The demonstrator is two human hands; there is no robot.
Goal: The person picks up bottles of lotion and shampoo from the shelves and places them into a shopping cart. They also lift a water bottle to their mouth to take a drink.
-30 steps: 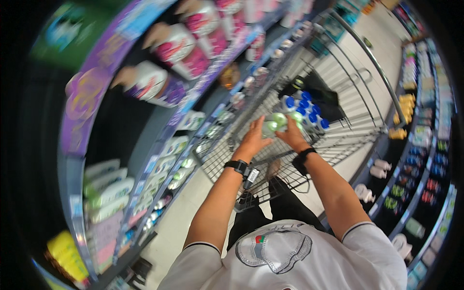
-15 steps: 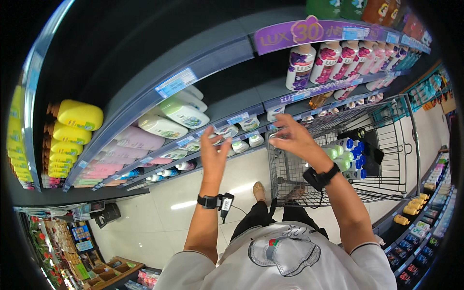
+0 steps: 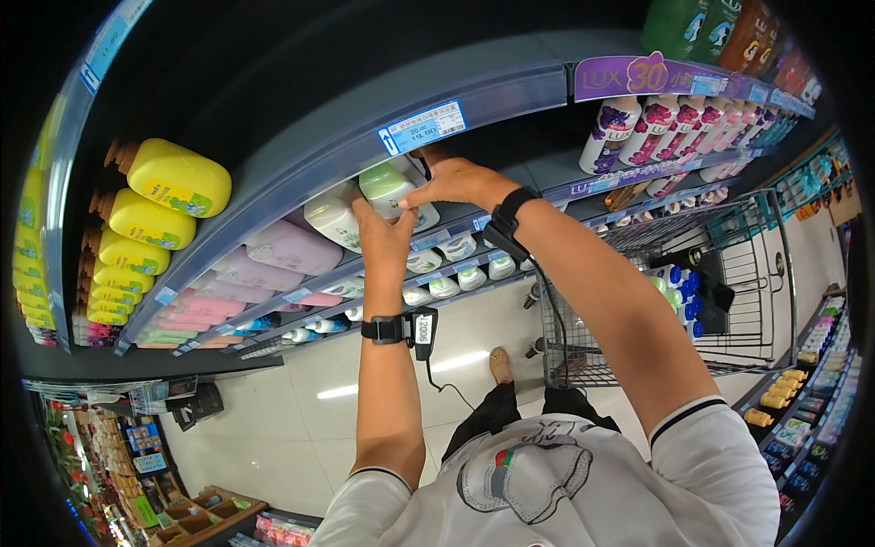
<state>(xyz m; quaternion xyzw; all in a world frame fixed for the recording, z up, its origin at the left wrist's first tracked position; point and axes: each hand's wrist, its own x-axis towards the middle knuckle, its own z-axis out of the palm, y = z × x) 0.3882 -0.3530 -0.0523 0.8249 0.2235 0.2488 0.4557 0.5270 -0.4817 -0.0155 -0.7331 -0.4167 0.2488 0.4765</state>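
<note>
The person wore a white short-sleeved shirt [image 3: 547, 483] with a grey printed emblem on the chest and a dark stripe edging the sleeve at lower right. Each wrist carried a black band [image 3: 385, 329]; a small black device [image 3: 425, 333] with a thin trailing cable hung from the left one. Dark trousers and a tan shoe [image 3: 500, 363] showed below centre.

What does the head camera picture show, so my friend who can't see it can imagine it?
A person reaches up to a shop shelf, the left hand and right hand both on a white bottle with a pale green top. Yellow bottles lie further left, and a wire shopping trolley holding bottles stands to the right.
</note>
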